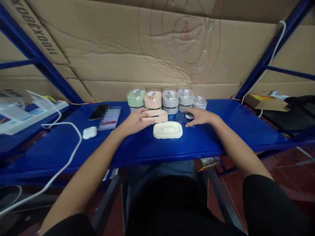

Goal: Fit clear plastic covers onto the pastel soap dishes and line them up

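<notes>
My left hand is closed on the left end of a peach oval piece with a dark slot in it. My right hand grips the right side of a clear lid that bears a round sticker and lies at the blue table. Between the hands, nearer to me, rests a cream oval lid with a raised grip. Behind them stand stacked small boxes with clear tops: a green one, a peach one and grey ones.
On the left of the blue table are a dark phone, a second device with a lit screen and a white earbud case. A white cable hangs over the left edge. Cardboard walls the back.
</notes>
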The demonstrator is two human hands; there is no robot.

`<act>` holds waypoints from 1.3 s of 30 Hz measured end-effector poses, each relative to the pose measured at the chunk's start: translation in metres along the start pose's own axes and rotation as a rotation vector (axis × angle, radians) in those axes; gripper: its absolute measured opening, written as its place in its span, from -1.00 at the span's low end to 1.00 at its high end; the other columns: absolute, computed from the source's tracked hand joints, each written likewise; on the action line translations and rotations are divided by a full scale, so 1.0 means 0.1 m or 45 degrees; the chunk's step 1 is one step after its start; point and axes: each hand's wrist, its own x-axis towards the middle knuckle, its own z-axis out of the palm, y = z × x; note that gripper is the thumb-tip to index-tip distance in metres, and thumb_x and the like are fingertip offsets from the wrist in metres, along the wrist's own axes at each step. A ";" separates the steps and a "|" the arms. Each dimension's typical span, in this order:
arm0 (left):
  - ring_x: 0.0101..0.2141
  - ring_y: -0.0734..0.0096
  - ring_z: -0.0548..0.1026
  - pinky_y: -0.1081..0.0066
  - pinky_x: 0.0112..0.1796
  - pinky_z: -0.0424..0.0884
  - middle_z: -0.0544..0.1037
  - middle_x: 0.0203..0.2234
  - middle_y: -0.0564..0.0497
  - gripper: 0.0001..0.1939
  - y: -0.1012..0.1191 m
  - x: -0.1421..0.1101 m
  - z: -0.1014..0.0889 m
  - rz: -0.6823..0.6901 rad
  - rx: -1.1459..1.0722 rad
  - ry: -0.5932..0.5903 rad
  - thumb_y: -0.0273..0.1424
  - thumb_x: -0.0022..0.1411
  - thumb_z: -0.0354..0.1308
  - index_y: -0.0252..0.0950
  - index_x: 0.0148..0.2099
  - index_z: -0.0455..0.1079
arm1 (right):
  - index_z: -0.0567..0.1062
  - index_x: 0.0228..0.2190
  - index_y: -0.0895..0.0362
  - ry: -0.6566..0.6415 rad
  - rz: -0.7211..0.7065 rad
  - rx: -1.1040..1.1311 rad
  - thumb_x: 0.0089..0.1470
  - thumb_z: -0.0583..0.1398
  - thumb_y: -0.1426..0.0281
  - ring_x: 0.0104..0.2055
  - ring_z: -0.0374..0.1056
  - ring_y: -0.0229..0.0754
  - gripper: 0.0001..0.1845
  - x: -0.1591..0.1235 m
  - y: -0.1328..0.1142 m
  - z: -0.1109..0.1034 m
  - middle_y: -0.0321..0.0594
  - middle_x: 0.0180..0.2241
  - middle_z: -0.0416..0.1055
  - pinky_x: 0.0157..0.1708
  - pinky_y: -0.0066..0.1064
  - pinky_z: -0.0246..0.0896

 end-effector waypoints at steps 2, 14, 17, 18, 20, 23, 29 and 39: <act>0.07 -0.18 0.64 -0.12 0.20 0.53 0.67 0.02 -0.22 -0.44 -0.06 -0.01 -0.11 -0.058 0.086 -0.034 0.20 0.30 0.28 -0.21 -0.18 0.70 | 0.58 0.35 0.04 -0.013 0.001 0.004 -0.18 0.62 -0.05 0.33 0.49 0.42 0.11 0.00 0.02 -0.01 0.06 0.32 0.57 0.41 0.27 0.34; -0.25 0.05 0.57 0.17 -0.11 0.53 0.62 -0.32 -0.08 -0.57 -0.30 -0.03 -0.27 -0.091 0.308 -0.252 0.04 0.01 0.50 -0.18 -0.28 0.58 | 0.61 0.30 0.06 -0.045 0.010 0.054 -0.28 0.66 0.00 0.25 0.52 0.43 0.11 -0.02 0.11 -0.05 0.06 0.24 0.62 0.35 0.24 0.42; -0.08 -0.09 0.59 0.06 0.02 0.52 0.65 -0.19 -0.11 -0.54 -0.21 -0.02 -0.25 -0.085 0.247 -0.140 0.05 0.03 0.50 -0.16 -0.19 0.59 | 0.61 0.30 0.03 -0.058 0.040 0.005 -0.23 0.62 -0.05 0.22 0.56 0.40 0.08 -0.03 0.06 -0.08 0.03 0.21 0.64 0.29 0.25 0.48; -0.04 -0.12 0.59 0.02 0.06 0.51 0.66 -0.14 -0.12 -0.53 -0.15 -0.03 -0.24 -0.076 0.209 -0.078 0.06 0.06 0.49 -0.16 -0.15 0.59 | 0.61 0.31 0.03 -0.054 0.054 0.002 -0.21 0.61 -0.07 0.20 0.57 0.38 0.07 -0.04 0.04 -0.09 0.03 0.20 0.65 0.27 0.24 0.50; 0.01 -0.12 0.59 -0.01 0.12 0.50 0.65 -0.05 -0.13 -0.51 -0.01 -0.03 -0.18 -0.026 0.113 0.044 0.07 0.16 0.45 -0.17 -0.07 0.58 | 0.60 0.32 0.04 -0.019 0.083 0.007 -0.17 0.58 -0.10 0.19 0.59 0.36 0.07 -0.05 0.01 -0.12 0.04 0.21 0.65 0.26 0.21 0.51; 0.06 -0.06 0.60 0.01 0.18 0.50 0.64 0.00 -0.13 -0.52 0.22 -0.04 -0.02 0.141 -0.040 0.090 0.04 0.24 0.43 -0.19 0.01 0.56 | 0.59 0.33 0.06 0.080 0.120 0.004 -0.14 0.56 -0.12 0.18 0.59 0.37 0.07 -0.07 -0.02 -0.16 0.06 0.19 0.65 0.26 0.22 0.50; 0.31 -0.11 0.51 -0.02 0.37 0.41 0.53 0.27 -0.14 -0.48 0.47 -0.08 0.36 0.248 -0.170 -0.216 -0.02 0.23 0.50 -0.13 0.12 0.54 | 0.58 0.34 0.03 0.242 0.051 -0.023 -0.07 0.54 -0.14 0.14 0.60 0.36 0.02 -0.09 -0.04 -0.19 0.02 0.14 0.68 0.21 0.22 0.53; 0.33 -0.17 0.50 -0.13 0.42 0.35 0.49 0.30 -0.17 -0.38 0.43 0.01 0.48 0.237 -0.227 -0.256 -0.03 0.16 0.56 -0.13 0.18 0.55 | 0.55 0.37 0.03 0.281 0.019 0.011 -0.04 0.54 -0.13 0.22 0.55 0.42 0.04 -0.09 -0.13 -0.17 0.05 0.21 0.64 0.30 0.30 0.45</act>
